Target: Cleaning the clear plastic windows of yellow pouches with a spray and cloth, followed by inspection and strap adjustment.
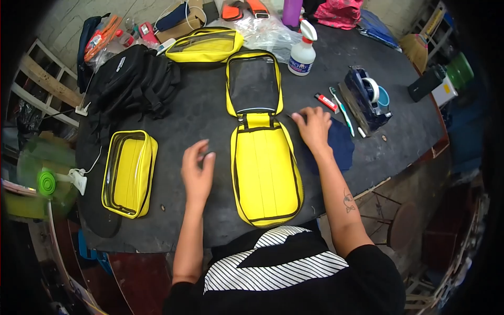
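An unzipped yellow case (265, 173) lies flat in front of me, its clear-windowed lid (254, 84) folded back away from me. Left of the case, my left hand (197, 173) hovers with bent fingers and the thumb apart, holding nothing. My right hand (315, 128) is at the case's upper right, beside a dark blue cloth (340, 144). Its thumb and fingers are spread apart, and I see nothing held. Farther left stands a yellow pouch (128, 173) with a clear window. Another yellow pouch (205, 44) lies at the far side.
A black backpack (128, 84) sits at the far left. Beyond my right hand are a red lighter (326, 103), a toothbrush (342, 111) and a tape dispenser (365, 97). A white spray bottle (302, 52) stands at the back. A green fan (47, 182) is at the left edge.
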`<action>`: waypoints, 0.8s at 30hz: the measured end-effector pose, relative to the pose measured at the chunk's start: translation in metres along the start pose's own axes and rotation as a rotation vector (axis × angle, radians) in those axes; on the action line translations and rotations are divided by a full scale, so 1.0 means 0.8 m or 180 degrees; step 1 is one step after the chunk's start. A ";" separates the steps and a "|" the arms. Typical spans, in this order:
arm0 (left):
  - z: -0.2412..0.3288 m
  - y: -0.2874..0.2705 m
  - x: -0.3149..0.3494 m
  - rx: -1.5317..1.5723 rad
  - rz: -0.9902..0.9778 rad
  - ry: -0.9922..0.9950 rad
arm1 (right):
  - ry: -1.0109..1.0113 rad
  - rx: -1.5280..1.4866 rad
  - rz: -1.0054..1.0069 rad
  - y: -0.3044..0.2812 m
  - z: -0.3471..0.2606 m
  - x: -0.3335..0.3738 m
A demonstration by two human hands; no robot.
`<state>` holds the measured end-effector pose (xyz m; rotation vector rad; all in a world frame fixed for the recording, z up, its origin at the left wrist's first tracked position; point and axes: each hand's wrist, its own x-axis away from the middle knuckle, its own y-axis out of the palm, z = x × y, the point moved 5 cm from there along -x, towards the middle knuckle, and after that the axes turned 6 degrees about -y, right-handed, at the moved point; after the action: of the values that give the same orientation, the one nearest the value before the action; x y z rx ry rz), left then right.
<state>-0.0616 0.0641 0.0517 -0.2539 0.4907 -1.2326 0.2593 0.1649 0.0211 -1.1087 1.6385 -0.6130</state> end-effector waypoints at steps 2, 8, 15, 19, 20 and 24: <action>0.010 0.046 -0.035 -0.0519 -0.0372 0.0534 | -0.0042 0.0518 0.0447 -0.006 0.030 -0.016; 0.004 0.128 -0.068 -0.1244 -0.1001 0.0471 | -0.0065 0.1129 -0.0155 0.019 0.118 -0.056; 0.007 0.114 -0.073 0.0330 -0.0935 -0.0306 | 0.0135 -0.3173 -0.0193 -0.062 -0.062 -0.032; 0.032 0.117 -0.071 0.0901 -0.0810 -0.0281 | -0.0673 -0.2036 -0.0402 -0.022 -0.136 0.055; 0.028 0.119 -0.071 0.1175 -0.0752 -0.0284 | -0.0681 -0.2036 -0.0402 -0.011 -0.136 0.062; 0.056 0.113 -0.058 0.1072 -0.0575 -0.0126 | -0.0506 -0.1023 -0.0101 -0.003 -0.135 0.049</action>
<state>0.0244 0.1336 0.0611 -0.0360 0.2229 -1.4610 0.1577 0.1156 0.0426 -1.3805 1.6179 -0.2766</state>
